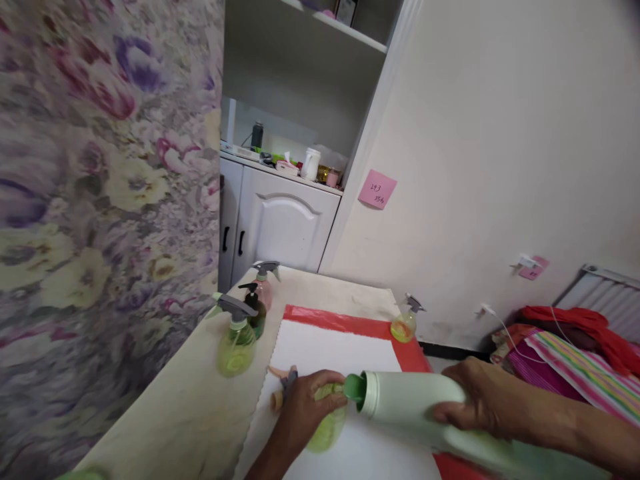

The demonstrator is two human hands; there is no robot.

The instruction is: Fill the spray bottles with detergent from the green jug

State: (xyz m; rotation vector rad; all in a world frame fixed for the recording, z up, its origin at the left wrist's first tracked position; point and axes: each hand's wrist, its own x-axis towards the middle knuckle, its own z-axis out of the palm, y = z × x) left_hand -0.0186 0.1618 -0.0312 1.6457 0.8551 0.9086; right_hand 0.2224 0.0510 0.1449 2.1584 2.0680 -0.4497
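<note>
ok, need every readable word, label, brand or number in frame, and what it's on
"243": upper pink note, top line.
"55" then an unclear character: same note, second line.
Lower pink note: marks too small to read.
Pale green bottle in the right hand: no lettering visible.
Clear green bottle in the left hand: none visible.
No brand readable anywhere.
</note>
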